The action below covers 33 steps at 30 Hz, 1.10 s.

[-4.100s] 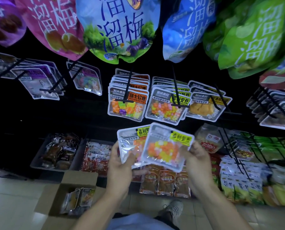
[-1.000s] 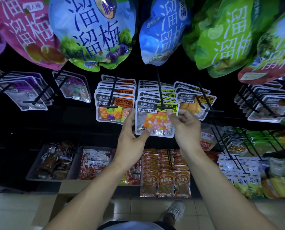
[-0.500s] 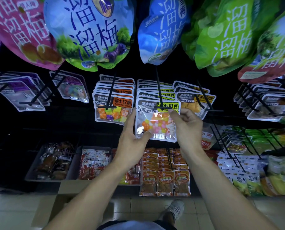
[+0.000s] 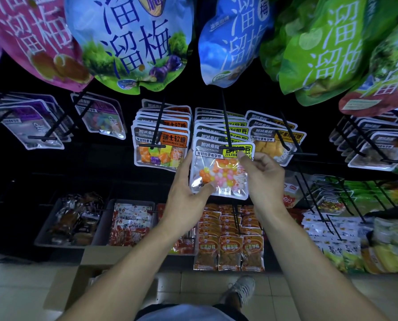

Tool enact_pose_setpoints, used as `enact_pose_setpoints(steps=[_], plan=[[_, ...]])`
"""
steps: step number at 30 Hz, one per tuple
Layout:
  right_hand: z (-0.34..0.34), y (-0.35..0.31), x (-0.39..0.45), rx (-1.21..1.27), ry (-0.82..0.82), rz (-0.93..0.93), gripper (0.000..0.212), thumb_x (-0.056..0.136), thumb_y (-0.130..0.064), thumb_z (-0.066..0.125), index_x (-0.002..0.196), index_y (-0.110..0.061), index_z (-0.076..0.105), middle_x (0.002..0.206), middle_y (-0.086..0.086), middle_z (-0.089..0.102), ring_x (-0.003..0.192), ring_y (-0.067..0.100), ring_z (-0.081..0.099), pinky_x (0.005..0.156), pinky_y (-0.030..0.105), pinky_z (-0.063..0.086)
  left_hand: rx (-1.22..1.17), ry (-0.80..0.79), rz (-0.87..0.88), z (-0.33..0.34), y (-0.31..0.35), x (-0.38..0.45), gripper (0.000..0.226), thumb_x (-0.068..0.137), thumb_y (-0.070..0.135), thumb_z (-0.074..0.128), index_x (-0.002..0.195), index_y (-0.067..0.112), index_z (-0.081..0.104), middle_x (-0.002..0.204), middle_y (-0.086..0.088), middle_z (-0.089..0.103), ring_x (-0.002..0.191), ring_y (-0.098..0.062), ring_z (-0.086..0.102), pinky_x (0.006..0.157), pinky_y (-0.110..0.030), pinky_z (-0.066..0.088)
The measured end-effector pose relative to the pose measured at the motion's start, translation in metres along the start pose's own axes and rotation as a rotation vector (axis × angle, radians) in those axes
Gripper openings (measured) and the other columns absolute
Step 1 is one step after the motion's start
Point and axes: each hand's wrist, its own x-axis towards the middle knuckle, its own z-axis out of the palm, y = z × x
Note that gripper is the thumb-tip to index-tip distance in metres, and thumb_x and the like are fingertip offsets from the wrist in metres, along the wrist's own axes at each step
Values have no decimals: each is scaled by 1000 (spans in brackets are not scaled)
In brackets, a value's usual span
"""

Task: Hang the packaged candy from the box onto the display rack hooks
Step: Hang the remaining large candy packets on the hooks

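A clear candy pack [image 4: 221, 174] with orange, pink and yellow sweets and a yellow label is at the front tip of the middle black hook [image 4: 225, 126]. Its top edge lies over the hook's end, in front of a row of like packs [image 4: 218, 129]. My left hand [image 4: 188, 193] holds its left edge, with the thumb on the lower left corner and the fingers straight up along the side. Thumb and forefinger of my right hand [image 4: 262, 174] pinch the pack near the yellow label. The cardboard box [image 4: 77, 281] stands on the floor at lower left, partly behind my left arm.
Neighbouring hooks carry orange-label packs [image 4: 161, 144] on the left and mango packs [image 4: 274, 140] on the right. Large plum bags [image 4: 133, 42] hang overhead. Trays of snacks [image 4: 73, 223] and small orange packets [image 4: 228, 251] fill the low shelf. My shoe [image 4: 242, 290] is on the tiled floor.
Both hands rose from chest height to the middle hook with the candy. Over the last second the pack shifted slightly down and toward me at the hook's tip.
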Motion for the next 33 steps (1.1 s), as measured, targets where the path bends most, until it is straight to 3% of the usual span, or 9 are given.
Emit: enact_pose_setpoints(steps=[9,11,14,17,19,22,25,28,33], plan=[[-2,0,2,-6,13,-23,31,93,-29,74,91,0,63,73,17,50,67,17,47,56,14,41,12,9,1,0,-3,4,83,96,32,71,160,45,20,169,19,19,156,-8,22,128,-46,23],[0,3,6,-36,14,-29,30,93,-32,74,93,-3,65,79,26,55,67,19,50,62,20,44,16,17,-1,0,-6,7,83,96,33,72,160,43,20,169,20,18,155,-8,23,128,-47,24],[4,7,14,-128,44,-46,22,93,-35,72,99,-14,69,88,13,69,71,19,61,71,35,51,23,11,8,3,-7,11,84,95,34,72,160,43,19,169,21,13,157,-11,20,128,-49,24],[6,9,14,-192,88,-104,26,94,-31,72,116,-19,63,106,-2,69,89,11,66,73,23,52,11,3,-6,7,-7,14,87,94,32,74,153,55,15,168,18,17,156,-18,24,126,-51,27],[5,11,11,-216,96,-179,35,96,-29,71,127,-22,58,118,-9,64,105,6,63,81,14,51,9,8,-48,8,-9,16,91,92,36,75,159,49,14,169,12,22,155,-20,27,125,-52,30],[3,15,10,-279,34,-179,43,101,-30,63,143,-26,53,126,-7,66,108,5,62,85,17,52,16,12,-63,8,-12,19,92,91,40,75,161,45,16,165,10,31,152,-19,32,124,-50,31],[3,19,14,-345,-74,-124,49,104,-39,53,151,-23,46,122,3,69,108,11,63,84,20,51,28,-11,-100,8,-12,17,96,93,38,74,163,41,8,167,9,24,153,-20,30,124,-44,31],[2,25,16,-334,-139,-98,53,103,-49,50,151,-26,44,136,0,64,125,15,60,103,35,50,18,-13,-93,9,-13,15,94,94,36,73,163,40,9,166,12,26,152,-16,30,122,-39,30],[-1,32,6,-371,-134,-46,41,103,-45,53,139,-25,58,124,-9,70,118,4,61,99,31,51,1,-35,-112,7,-26,11,90,93,39,73,162,39,17,167,16,28,152,-11,29,124,-36,28]])
